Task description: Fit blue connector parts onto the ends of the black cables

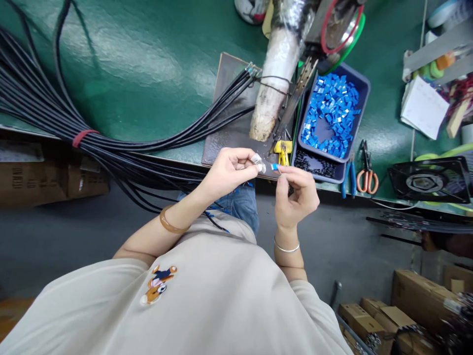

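Note:
My left hand [236, 168] is closed in a pinch over the bench's front edge. Crumpled white material [258, 161], perhaps tape, shows at its thumb and fingertip; whether anything else sits between them is hidden. To its right, my right hand [297, 192] pinches a small blue plastic piece [274, 167] between thumb and forefinger. That piece points left, a short gap from the white material. Just beyond the right hand stands a yellow metal part [284, 149] of a bench fixture. Small blue pieces [334, 111] like the held one fill a grey bin [364, 91].
Black cables [155, 146], tied with a red band [82, 137], stretch from the left onto a dark board [231, 79]. A plastic-wrapped post [275, 64] rises behind my hands. Rightward lie blue-handled pliers [349, 178], orange-handled scissors [367, 180] and a black fan [430, 181].

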`<state>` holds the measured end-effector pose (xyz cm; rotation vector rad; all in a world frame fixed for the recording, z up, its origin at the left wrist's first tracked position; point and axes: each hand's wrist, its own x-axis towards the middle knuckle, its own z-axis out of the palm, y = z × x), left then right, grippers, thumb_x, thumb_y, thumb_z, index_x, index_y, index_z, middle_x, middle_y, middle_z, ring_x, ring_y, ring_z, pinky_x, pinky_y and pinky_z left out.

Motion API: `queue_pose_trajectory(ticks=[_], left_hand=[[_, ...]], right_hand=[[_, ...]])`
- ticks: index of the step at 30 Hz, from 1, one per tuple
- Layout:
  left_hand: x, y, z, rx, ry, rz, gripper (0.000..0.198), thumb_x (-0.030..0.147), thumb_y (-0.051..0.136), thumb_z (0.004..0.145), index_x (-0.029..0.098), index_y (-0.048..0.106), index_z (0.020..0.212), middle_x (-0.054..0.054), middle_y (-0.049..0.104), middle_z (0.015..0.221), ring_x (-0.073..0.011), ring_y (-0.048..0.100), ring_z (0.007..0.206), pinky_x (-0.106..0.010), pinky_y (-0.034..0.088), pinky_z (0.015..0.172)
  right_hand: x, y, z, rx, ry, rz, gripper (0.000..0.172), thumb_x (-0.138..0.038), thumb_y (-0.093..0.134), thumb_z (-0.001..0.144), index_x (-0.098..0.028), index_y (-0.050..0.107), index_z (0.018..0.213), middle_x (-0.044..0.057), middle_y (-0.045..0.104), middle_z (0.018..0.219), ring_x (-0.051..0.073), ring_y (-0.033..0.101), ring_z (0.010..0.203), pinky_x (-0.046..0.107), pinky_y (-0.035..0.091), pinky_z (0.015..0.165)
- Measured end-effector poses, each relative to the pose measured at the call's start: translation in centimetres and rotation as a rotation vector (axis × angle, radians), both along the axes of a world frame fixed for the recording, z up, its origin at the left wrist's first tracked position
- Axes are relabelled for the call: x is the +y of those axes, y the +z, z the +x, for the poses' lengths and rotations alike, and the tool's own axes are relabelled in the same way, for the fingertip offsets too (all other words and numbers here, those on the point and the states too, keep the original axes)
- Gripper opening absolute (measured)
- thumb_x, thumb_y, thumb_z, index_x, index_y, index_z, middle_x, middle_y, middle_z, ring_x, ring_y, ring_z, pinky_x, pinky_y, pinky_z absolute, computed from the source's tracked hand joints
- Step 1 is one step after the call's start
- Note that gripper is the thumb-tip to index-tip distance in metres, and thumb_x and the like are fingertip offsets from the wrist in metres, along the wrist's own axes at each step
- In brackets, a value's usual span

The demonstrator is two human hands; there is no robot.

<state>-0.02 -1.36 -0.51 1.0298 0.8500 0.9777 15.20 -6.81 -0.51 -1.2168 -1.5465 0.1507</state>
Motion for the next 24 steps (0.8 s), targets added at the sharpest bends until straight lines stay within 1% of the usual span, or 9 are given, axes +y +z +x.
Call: queue_pose_trajectory(ticks=[2,3,5,9,12,17,21,24], left_hand=[[0.1,0.1,0.0,0.035,-0.004,0.020,0.009,0.019,0.069,0.070,0.013,0.066,0.065,0.002,0.050,0.059,-0.0065,0.043,0.056,-0.019,0.033,0.053],[0.1,0.2,0.1,0.046,-0.009,0.031,0.010,0.020,0.069,0.072,0.013,0.067,0.066,0.002,0.051,0.059,-0.0069,0.043,0.057,-0.019,0.034,0.053],[0.2,0.2,0.0,0.053,-0.019,0.048,0.012,0.022,0.069,0.073,0.013,0.067,0.066,0.001,0.052,0.061,-0.0073,0.044,0.058,-0.020,0.034,0.053],[0.5,0.2,0.0,0.064,-0.030,0.064,0.016,0.023,0.069,0.073,0.012,0.064,0.063,0.001,0.051,0.059,-0.0069,0.042,0.057,-0.020,0.033,0.053],[0.7,0.1,0.1,0.078,-0.033,0.058,0.017,0.024,0.069,0.072,0.012,0.063,0.061,0.002,0.049,0.057,-0.0066,0.040,0.055,-0.020,0.031,0.051],[1.1,0.5,0.3,0.092,-0.008,0.055,0.019,0.024,0.070,0.071,0.012,0.063,0.058,0.001,0.050,0.055,-0.0071,0.041,0.054,-0.020,0.031,0.050],[1.4,0.7,0.6,0.073,0.001,0.051,0.018,0.024,0.071,0.071,0.013,0.064,0.058,0.001,0.053,0.057,-0.0075,0.044,0.056,-0.020,0.035,0.053],[1.5,0.8,0.6,0.037,-0.013,0.038,0.018,0.024,0.071,0.071,0.013,0.063,0.058,0.003,0.050,0.054,-0.0060,0.040,0.053,-0.020,0.034,0.052]], right_hand=[[0.2,0.0,0.0,0.110,-0.012,-0.094,0.008,-0.014,0.062,0.089,-0.022,0.064,0.092,0.003,0.072,0.094,0.016,0.073,0.084,0.031,0.060,0.070],[0.2,0.0,0.1,0.129,-0.002,-0.127,0.006,-0.015,0.062,0.090,-0.022,0.063,0.091,0.003,0.072,0.094,0.016,0.072,0.084,0.030,0.060,0.068],[0.4,0.0,0.2,0.100,0.032,-0.145,0.007,-0.015,0.063,0.088,-0.021,0.063,0.089,0.002,0.072,0.095,0.015,0.072,0.086,0.030,0.060,0.072],[0.7,-0.1,0.5,-0.036,0.070,-0.076,0.014,-0.008,0.066,0.083,-0.021,0.062,0.083,0.001,0.074,0.095,0.014,0.071,0.089,0.032,0.059,0.081],[1.0,-0.2,0.7,-0.100,0.074,-0.038,0.016,-0.007,0.066,0.082,-0.021,0.061,0.082,0.001,0.074,0.095,0.014,0.071,0.088,0.031,0.060,0.079],[1.4,-0.2,1.0,-0.159,0.091,-0.003,0.016,-0.008,0.065,0.083,-0.022,0.058,0.081,0.001,0.075,0.097,0.015,0.071,0.087,0.031,0.061,0.075],[1.8,-0.1,1.2,-0.158,0.101,0.006,0.017,-0.007,0.065,0.082,-0.022,0.058,0.081,0.002,0.074,0.096,0.015,0.071,0.087,0.031,0.060,0.075],[2.1,-0.1,1.4,-0.152,0.114,0.008,0.018,-0.006,0.065,0.081,-0.022,0.058,0.081,0.001,0.074,0.095,0.015,0.071,0.087,0.032,0.060,0.076]])
